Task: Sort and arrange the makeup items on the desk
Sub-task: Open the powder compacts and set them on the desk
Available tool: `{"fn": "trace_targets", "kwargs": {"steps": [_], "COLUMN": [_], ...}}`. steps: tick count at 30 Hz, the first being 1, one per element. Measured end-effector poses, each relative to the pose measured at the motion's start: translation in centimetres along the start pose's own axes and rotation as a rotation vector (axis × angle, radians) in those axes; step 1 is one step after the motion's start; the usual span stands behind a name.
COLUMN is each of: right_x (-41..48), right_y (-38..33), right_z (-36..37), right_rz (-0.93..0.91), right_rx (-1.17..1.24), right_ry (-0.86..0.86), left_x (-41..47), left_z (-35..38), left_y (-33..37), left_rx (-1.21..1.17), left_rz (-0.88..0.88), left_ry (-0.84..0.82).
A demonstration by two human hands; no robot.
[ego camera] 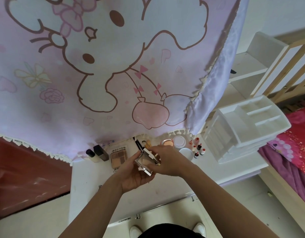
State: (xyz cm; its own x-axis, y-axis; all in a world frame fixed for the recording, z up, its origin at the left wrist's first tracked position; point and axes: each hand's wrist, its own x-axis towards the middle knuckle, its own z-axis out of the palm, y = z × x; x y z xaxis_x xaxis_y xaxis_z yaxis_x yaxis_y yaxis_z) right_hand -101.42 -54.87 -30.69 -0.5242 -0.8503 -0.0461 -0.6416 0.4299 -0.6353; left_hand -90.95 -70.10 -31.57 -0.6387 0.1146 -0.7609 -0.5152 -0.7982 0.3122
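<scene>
Both forearms reach up from the bottom edge to a square mirrored compact [147, 160], held open above the white desk [165, 191]. The left hand [133, 174] cradles it from below, fingers curled round its near edge; the right hand [168, 160] grips its right side from above. Just left of the compact an eyeshadow palette [118, 156] lies flat, and further left stand 2 bottles [98, 153]. Behind the compact lie brushes [142, 143], partly under the hem of a pink cartoon cloth [96, 74]. Right of the compact sit a round blush pan [167, 143], a white jar [179, 141] and several small red-capped bottles [198, 148]; beyond them stands a white organizer [248, 127].
</scene>
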Motion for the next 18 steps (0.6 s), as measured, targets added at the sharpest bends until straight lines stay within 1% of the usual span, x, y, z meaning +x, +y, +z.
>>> {"fn": "trace_targets", "kwargs": {"steps": [4,7,13,18], "right_x": [0.2,0.6,0.5,0.5], "right_y": [0.5,1.2,2.3,3.0], "right_z": [0.5,0.7,0.5,1.4], "right_rz": [0.07,0.139,0.23,0.312], "right_rx": [0.019,0.079,0.253,0.488], "right_ry": [0.049,0.087,0.114,0.131], "left_x": [0.0,0.0,0.1,0.0], "left_z": [0.1,-0.3,-0.6,-0.5], "left_y": [0.1,0.3,0.4,0.3], "left_rx": [0.018,0.057,0.067,0.015], "left_rz": [-0.019,-0.031,-0.074,-0.074], "left_ry": [-0.001,0.007,-0.023,-0.022]}}
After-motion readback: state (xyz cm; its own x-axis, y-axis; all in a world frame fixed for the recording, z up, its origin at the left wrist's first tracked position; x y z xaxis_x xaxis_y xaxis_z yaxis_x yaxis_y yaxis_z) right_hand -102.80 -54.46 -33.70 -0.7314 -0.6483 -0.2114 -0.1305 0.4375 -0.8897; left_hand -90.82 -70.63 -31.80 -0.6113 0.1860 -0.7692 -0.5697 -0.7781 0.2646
